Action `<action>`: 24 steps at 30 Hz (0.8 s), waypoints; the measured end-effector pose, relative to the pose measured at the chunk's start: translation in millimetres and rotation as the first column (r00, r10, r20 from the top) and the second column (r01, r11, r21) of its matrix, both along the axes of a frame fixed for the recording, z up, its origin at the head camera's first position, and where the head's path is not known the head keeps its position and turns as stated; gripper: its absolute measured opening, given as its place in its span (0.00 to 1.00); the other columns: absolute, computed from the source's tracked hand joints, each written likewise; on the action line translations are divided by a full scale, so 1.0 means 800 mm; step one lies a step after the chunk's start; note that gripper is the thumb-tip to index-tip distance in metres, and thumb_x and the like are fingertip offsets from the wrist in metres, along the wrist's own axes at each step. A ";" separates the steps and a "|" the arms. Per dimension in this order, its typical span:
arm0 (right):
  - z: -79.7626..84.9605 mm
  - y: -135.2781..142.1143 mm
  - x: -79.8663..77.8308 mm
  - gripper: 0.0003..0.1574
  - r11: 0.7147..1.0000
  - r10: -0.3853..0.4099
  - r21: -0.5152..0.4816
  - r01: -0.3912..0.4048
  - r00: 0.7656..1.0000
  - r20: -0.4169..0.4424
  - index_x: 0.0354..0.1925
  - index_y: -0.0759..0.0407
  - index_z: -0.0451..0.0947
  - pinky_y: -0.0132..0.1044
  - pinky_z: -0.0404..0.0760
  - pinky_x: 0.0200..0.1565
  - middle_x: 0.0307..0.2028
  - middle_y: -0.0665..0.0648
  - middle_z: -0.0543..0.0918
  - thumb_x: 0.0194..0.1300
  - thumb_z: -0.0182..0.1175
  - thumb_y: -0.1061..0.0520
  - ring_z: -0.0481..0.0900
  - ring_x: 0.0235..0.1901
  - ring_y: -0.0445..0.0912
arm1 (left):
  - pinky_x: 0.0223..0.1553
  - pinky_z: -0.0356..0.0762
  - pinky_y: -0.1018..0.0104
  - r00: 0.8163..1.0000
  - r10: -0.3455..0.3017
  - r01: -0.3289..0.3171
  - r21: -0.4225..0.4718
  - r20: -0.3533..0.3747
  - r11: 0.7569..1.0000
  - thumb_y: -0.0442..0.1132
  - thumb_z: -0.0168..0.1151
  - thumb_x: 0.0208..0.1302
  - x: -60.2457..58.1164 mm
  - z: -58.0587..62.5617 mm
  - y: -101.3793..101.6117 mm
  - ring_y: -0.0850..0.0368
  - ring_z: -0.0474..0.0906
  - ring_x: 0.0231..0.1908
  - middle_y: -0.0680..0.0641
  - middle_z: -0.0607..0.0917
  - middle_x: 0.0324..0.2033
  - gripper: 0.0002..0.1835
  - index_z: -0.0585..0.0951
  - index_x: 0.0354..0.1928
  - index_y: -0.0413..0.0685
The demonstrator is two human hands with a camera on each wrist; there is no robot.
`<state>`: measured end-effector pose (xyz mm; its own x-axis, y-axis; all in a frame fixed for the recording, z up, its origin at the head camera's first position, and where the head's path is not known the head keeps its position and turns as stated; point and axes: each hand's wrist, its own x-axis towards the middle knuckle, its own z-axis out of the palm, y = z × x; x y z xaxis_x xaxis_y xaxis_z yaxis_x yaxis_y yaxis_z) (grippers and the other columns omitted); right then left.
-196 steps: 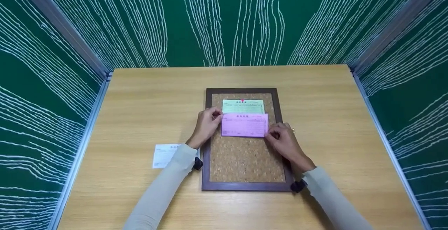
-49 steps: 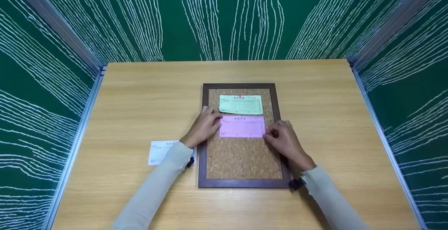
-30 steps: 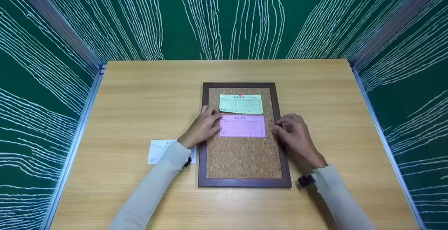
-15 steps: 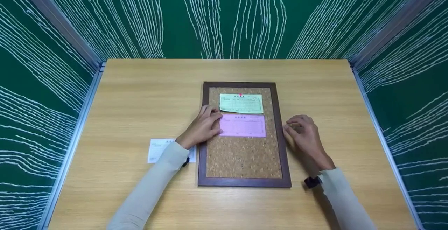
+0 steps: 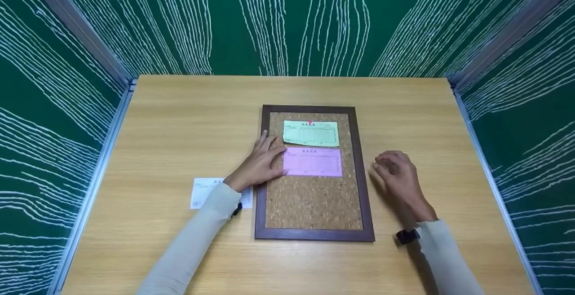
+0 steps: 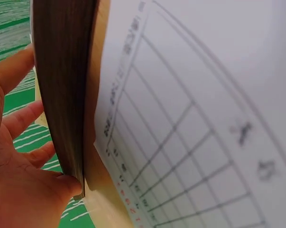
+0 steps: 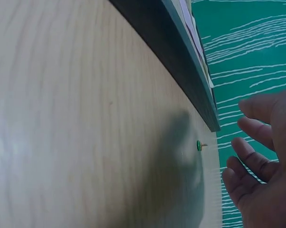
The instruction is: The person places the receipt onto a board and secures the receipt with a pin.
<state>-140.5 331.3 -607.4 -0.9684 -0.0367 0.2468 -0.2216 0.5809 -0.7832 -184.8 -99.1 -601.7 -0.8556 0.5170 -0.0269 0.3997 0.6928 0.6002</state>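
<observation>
A pink printed slip (image 5: 312, 161) lies on the framed corkboard (image 5: 314, 203), just below a green slip (image 5: 311, 134) that a red push pin (image 5: 310, 123) fixes at its top edge. My left hand (image 5: 256, 165) rests across the board's left frame, its index fingertip and thumb spread on the pink slip's left edge. Right of the board, my right hand (image 5: 400, 176) hovers over the table with fingers loosely bent and nothing between them. In the right wrist view a green push pin (image 7: 199, 145) lies on the table near those fingers (image 7: 249, 154).
A white printed slip (image 5: 205, 192) lies on the wooden table (image 5: 179, 129) left of the board, partly covered by my left forearm. Green walls (image 5: 247, 25) with white wavy lines enclose the table at the back and both sides.
My right hand has left the pink slip's lower right corner and moved right, past the board's frame. Earlier the pink slip shifted down off the green one. My left hand stays at its left edge.
</observation>
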 end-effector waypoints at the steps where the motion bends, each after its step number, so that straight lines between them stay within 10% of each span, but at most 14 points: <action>1: -0.001 0.001 0.000 0.08 1.000 -0.005 -0.003 0.005 1.000 0.003 0.48 0.70 0.89 0.38 0.68 0.62 0.52 0.66 0.85 0.71 0.73 0.68 0.76 0.56 0.48 | 0.84 0.42 0.34 1.000 0.002 -0.002 0.000 0.010 1.000 0.55 0.74 0.72 0.000 -0.001 0.000 0.33 0.31 0.87 0.37 0.56 0.86 0.38 0.76 0.79 0.49; 24: -0.022 0.018 0.001 0.13 1.000 -0.019 0.018 0.018 0.997 0.073 0.53 0.68 0.88 0.54 0.66 0.67 0.60 0.67 0.83 0.72 0.73 0.66 0.73 0.63 0.58 | 0.85 0.34 0.35 1.000 0.016 -0.016 -0.005 0.021 1.000 0.60 0.73 0.72 0.004 -0.005 -0.006 0.37 0.27 0.87 0.38 0.48 0.88 0.41 0.73 0.82 0.55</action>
